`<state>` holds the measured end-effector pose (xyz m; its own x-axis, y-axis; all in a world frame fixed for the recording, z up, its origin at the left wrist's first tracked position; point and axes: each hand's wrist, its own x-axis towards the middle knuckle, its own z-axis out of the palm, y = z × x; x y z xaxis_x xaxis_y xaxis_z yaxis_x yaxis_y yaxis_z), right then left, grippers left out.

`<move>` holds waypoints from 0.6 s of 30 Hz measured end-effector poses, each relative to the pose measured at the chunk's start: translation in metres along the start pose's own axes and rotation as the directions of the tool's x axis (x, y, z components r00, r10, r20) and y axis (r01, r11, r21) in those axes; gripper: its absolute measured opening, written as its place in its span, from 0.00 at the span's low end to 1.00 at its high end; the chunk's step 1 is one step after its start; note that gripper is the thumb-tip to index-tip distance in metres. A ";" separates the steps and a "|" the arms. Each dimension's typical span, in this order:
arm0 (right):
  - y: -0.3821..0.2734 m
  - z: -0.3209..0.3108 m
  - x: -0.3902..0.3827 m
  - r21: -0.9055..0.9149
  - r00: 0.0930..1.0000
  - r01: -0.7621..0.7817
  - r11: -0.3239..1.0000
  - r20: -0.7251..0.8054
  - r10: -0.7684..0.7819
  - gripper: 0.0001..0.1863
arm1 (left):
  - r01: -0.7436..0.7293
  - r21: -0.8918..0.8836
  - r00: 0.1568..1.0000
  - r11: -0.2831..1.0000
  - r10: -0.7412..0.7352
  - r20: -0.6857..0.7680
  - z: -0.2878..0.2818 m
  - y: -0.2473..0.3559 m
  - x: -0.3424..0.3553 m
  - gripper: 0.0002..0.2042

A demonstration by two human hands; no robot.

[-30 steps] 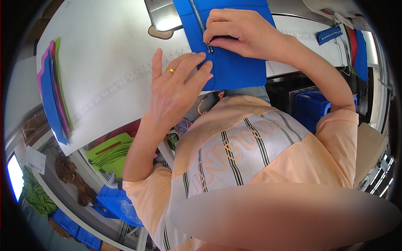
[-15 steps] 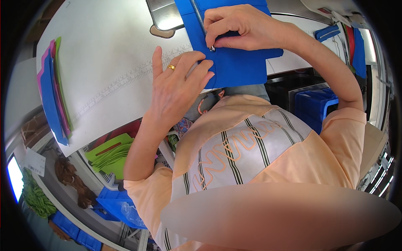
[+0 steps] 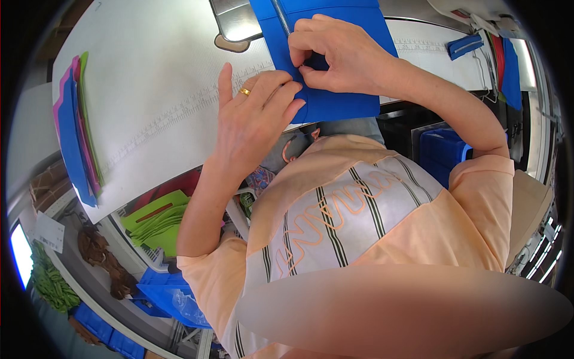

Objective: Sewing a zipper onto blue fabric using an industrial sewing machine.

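Observation:
A blue fabric piece (image 3: 341, 107) lies over the near edge of the white table, with a silver zipper (image 3: 281, 17) running along its left part. My right hand (image 3: 347, 57) is closed in a pinch at the near end of that zipper. Its thumb and index finger meet on the zipper pull, which they mostly hide. Just left of this pinch, my left hand (image 3: 251, 116) rests palm down. Its bent fingertips press on the fabric's left side while the little finger sticks out over the table. A gold ring circles one of its fingers.
Ruler markings cross the white table (image 3: 149, 90). Blue, pink and green sheets (image 3: 78, 131) lie at its left edge. A small blue zippered piece (image 3: 465, 46) sits at the right. Green pieces (image 3: 156, 221) and blue bins (image 3: 439, 152) are below table height.
My right hand has shifted slightly toward me, and its fingers now cover the zipper pull that showed before. The fabric's right corner no longer juts out. My left hand has barely moved.

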<state>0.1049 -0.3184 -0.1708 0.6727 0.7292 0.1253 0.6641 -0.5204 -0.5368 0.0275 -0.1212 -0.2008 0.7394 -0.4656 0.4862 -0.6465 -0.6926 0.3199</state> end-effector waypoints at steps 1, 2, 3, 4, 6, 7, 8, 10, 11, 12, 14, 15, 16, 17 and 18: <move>0.001 -0.001 -0.001 0.003 1.000 0.015 1.000 0.013 -0.016 0.05 | -0.005 0.001 1.000 1.000 0.005 0.004 0.000 0.000 0.000 0.11; 0.002 -0.001 -0.002 0.002 1.000 0.016 1.000 0.014 -0.016 0.05 | -0.010 0.003 1.000 1.000 0.010 0.007 0.000 0.000 0.000 0.11; 0.004 -0.002 -0.003 0.032 0.999 0.042 0.999 0.017 -0.043 0.05 | -0.010 0.003 1.000 1.000 0.010 0.006 0.000 0.000 0.000 0.11; 0.006 -0.003 -0.004 0.062 0.997 0.068 0.996 0.018 -0.069 0.05 | -0.004 0.001 1.000 1.000 0.004 0.006 0.000 0.001 0.001 0.12; 0.012 -0.004 -0.006 0.078 0.996 0.091 0.993 0.013 -0.092 0.05 | 0.003 -0.001 1.000 1.000 -0.003 0.006 -0.001 0.002 0.001 0.13; 0.013 -0.003 -0.007 0.095 0.994 0.112 0.989 0.008 -0.113 0.05 | -0.005 0.008 1.000 1.000 0.005 0.009 -0.001 0.002 0.001 0.13; 0.012 -0.002 -0.007 0.094 0.993 0.112 0.989 0.007 -0.114 0.05 | -0.012 0.017 1.000 1.000 0.012 0.012 -0.001 0.002 0.001 0.13; 0.010 0.000 -0.009 0.104 0.994 0.094 0.990 -0.070 -0.087 0.05 | -0.014 0.016 1.000 1.000 0.014 0.013 -0.001 0.002 0.001 0.13; 0.010 0.001 -0.009 0.104 0.994 0.093 0.990 -0.071 -0.085 0.05 | -0.016 0.017 1.000 1.000 0.016 0.014 -0.001 0.001 0.001 0.13; 0.011 0.002 -0.008 0.121 0.995 0.061 0.991 -0.088 -0.050 0.06 | -0.016 0.017 1.000 1.000 0.016 0.015 -0.001 0.002 0.001 0.13; 0.013 0.003 -0.006 0.139 0.994 0.029 0.990 -0.106 -0.014 0.06 | -0.014 0.014 1.000 1.000 0.014 0.010 -0.001 0.002 0.001 0.13; 0.015 0.004 -0.005 0.231 0.995 0.004 0.973 -0.100 0.019 0.06 | -0.016 0.014 1.000 1.000 0.016 0.010 -0.001 0.002 0.001 0.13; 0.016 0.004 -0.004 0.321 0.994 -0.021 0.947 -0.091 0.052 0.07 | -0.014 0.011 1.000 1.000 0.014 0.014 -0.002 0.002 0.001 0.13; 0.015 0.004 -0.003 0.321 0.994 -0.021 0.947 -0.093 0.054 0.07 | -0.011 0.008 1.000 1.000 0.011 0.018 -0.002 0.002 0.002 0.13; 0.012 0.003 -0.002 0.294 0.994 -0.030 0.955 -0.091 0.059 0.07 | -0.012 0.007 1.000 1.000 0.011 0.018 -0.002 0.002 0.002 0.13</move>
<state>0.1105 -0.3247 -0.1800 0.7376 0.6539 0.1684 0.5182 -0.3884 -0.7620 0.0269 -0.1228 -0.1979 0.7352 -0.4833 0.4753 -0.6536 -0.6912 0.3083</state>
